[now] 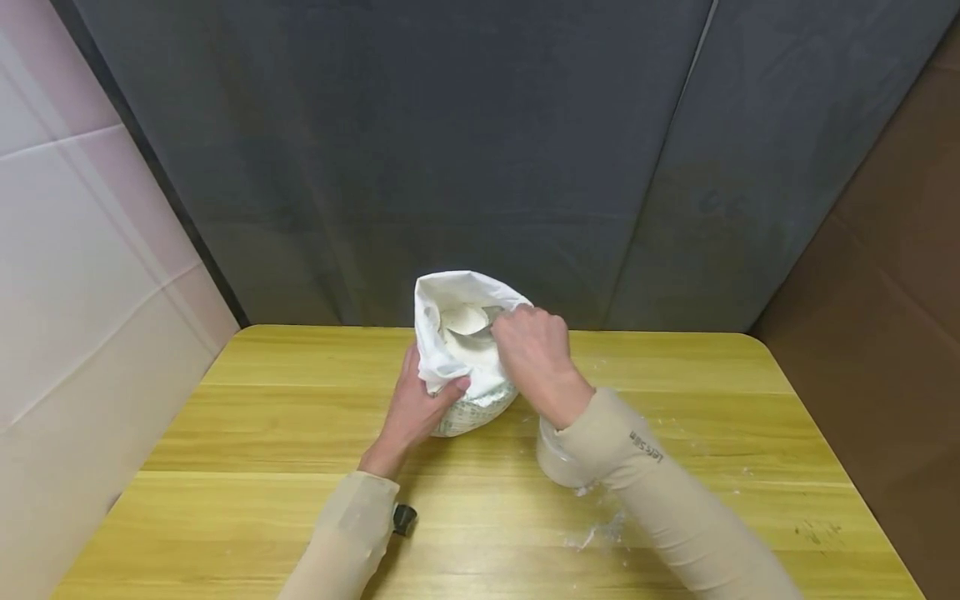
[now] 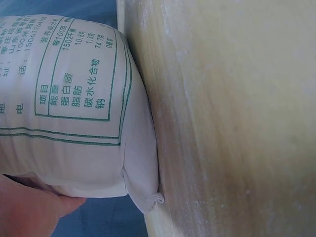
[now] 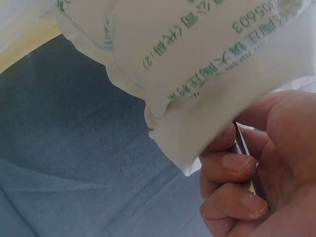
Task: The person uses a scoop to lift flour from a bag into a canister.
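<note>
A white cloth-like flour bag (image 1: pixel 474 414) with green print stands at the table's far edge, its mouth folded open toward me. My left hand (image 1: pixel 415 404) grips the bag's near left rim, thumb over the fold and fingers along the outside. Inside the mouth, a metal scoop (image 1: pixel 471 327) carries white flour. My right hand (image 1: pixel 537 354) holds the scoop's handle at the bag's right rim. In the right wrist view, curled fingers (image 3: pixel 236 197) wrap the thin handle. The left wrist view shows the bag's printed nutrition table (image 2: pixel 74 74) and its bottom corner resting on the wood.
A round, pale see-through container (image 1: pixel 558 465) sits on the wooden table (image 1: pixel 247 467), partly hidden under my right forearm. White powder (image 1: pixel 600 532) is scattered to its right and in front. A small black object (image 1: pixel 404 519) shows beside my left sleeve. A dark curtain (image 1: pixel 420 158) hangs behind.
</note>
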Tool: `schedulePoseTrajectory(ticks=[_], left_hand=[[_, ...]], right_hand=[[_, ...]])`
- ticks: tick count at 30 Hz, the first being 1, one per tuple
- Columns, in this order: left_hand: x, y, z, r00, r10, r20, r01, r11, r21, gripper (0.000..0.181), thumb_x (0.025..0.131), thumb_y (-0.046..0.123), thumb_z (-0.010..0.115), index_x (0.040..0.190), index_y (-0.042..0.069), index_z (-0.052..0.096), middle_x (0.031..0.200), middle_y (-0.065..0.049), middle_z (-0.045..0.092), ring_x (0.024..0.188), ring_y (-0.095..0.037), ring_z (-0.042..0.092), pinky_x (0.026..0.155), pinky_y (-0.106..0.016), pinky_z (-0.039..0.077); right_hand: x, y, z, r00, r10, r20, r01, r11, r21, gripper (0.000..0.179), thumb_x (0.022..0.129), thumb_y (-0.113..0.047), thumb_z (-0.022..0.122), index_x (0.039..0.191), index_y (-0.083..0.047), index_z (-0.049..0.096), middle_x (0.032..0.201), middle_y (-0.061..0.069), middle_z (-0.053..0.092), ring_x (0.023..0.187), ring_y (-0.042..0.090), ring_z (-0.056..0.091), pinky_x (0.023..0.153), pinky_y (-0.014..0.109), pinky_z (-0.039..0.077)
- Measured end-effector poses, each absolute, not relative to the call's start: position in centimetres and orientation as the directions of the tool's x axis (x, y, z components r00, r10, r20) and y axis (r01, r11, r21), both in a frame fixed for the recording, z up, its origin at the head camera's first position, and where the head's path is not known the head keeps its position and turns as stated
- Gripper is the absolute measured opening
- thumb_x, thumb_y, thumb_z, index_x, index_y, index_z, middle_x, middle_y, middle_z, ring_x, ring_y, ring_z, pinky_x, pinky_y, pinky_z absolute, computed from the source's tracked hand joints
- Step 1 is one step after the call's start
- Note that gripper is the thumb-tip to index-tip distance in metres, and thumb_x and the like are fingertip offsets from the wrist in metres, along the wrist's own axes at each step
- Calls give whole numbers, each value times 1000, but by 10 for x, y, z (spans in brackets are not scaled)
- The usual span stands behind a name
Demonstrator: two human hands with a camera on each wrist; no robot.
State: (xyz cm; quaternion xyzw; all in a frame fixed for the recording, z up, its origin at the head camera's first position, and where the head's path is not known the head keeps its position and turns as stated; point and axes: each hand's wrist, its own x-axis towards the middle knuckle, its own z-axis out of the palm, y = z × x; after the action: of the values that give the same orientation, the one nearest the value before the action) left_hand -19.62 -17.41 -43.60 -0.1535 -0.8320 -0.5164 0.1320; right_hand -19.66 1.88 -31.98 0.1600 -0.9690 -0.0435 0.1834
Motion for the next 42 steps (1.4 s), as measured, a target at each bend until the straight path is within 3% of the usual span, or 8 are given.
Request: schedulePoseTrajectory(ticks=[19,29,36,42], left_hand=[[-199,-175,-436,-919,120,375,388,431,814,101,86,40,79,163,5,23,151,-23,40,135,-39,44,116,-58,35],[-200,-176,-436,-921,123,369,384,430,817,99,86,37,79,163,5,24,151,-23,40,135,-39,44,116,-58,35],[-201,-178,-437,-913,126,387,403,418,814,101,87,44,79,163,6,24,150,-22,40,134,-39,44,114,-59,36],[-203,-179,-437,-918,112,380,391,419,819,97,86,35,80,162,6,26,150,-21,41,133,-38,45,115,-58,36]], right_hand=[[-193,19,-334,-807,-352,474,-296,936,192,21,96,-7,65,77,-11,72,68,6,61,53,20,56,39,37,47],[-188,27,-337,-762,-336,553,-328,937,118,30,103,-23,65,79,-6,68,70,7,58,56,24,58,41,37,48],[-185,41,-342,-738,-312,598,-332,940,80,32,101,-30,70,84,-3,68,70,7,58,57,25,56,42,38,47],[-182,52,-343,-736,-295,609,-369,929,5,31,99,-31,73,86,-3,68,70,6,57,58,24,55,43,39,47]])
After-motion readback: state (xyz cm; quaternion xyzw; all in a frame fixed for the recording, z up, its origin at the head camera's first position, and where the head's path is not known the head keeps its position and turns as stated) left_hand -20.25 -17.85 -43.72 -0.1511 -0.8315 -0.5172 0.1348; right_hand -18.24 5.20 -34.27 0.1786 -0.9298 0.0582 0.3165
